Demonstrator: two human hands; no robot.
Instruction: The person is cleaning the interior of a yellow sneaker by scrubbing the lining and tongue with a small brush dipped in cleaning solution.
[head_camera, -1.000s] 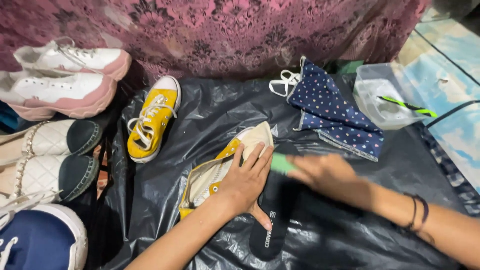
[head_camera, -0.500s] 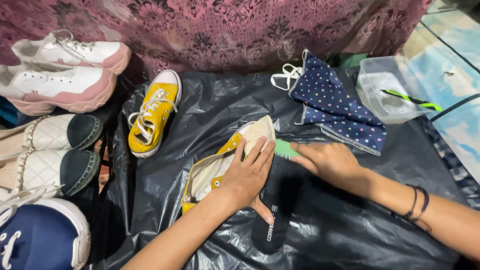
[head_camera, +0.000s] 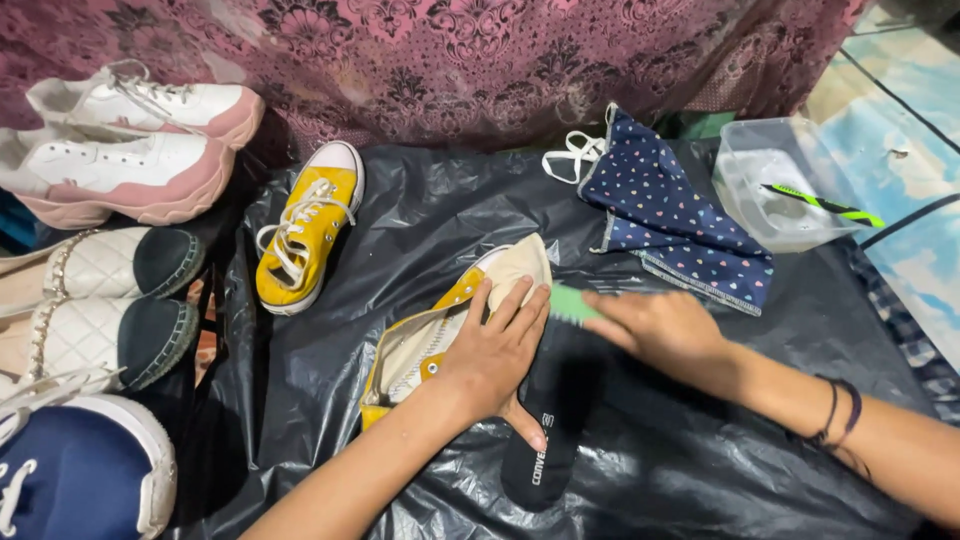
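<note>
A yellow high-top shoe (head_camera: 440, 320) lies on its side on black plastic sheeting (head_camera: 660, 470), laces out. My left hand (head_camera: 497, 350) presses flat on its side, fingers spread, thumb down by a black insole (head_camera: 550, 420) that lies beside the shoe. My right hand (head_camera: 665, 328) grips a green brush (head_camera: 570, 302), its head next to the shoe's toe and above the insole. The matching yellow shoe (head_camera: 305, 238) stands laced to the left.
A dark blue dotted cloth shoe (head_camera: 670, 215) lies at the back. A clear plastic tub (head_camera: 785, 185) holds a green-handled tool (head_camera: 820, 203). White-pink sneakers (head_camera: 120, 150), quilted white flats (head_camera: 100, 300) and a blue shoe (head_camera: 70, 470) line the left side.
My right hand with the green brush has shifted back and forth over the insole by the shoe's toe. My left hand stays pressed on the yellow shoe.
</note>
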